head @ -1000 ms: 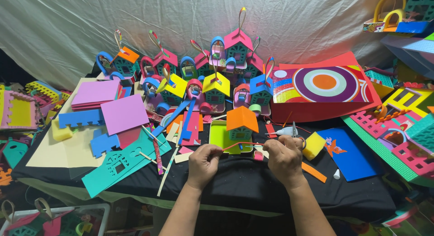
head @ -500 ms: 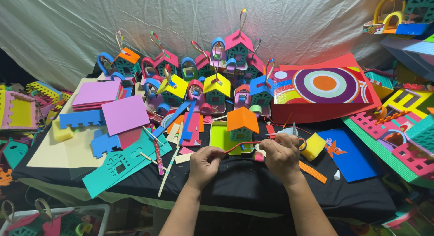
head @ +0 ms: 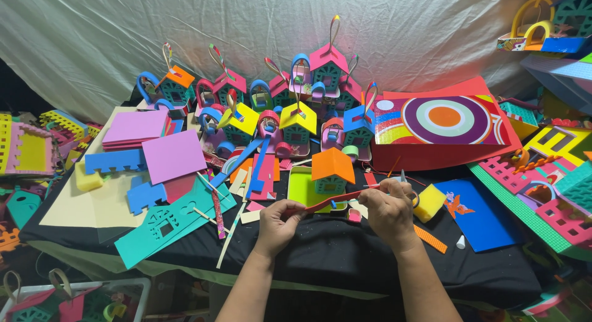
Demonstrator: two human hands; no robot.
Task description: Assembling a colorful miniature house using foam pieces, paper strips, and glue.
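A red foam strip (head: 330,200) is pinched at its ends by the left hand (head: 277,225) and right hand (head: 387,211). It is held just before an orange-roofed foam house (head: 332,170).

This is a small handicraft workshop. The table (head: 345,260), covered with black cloth, is full of finished little foam houses (head: 296,122) along its back edge, cut foam sheets (head: 172,155) at its left edge, and a white sheet (head: 246,26) hangs behind.
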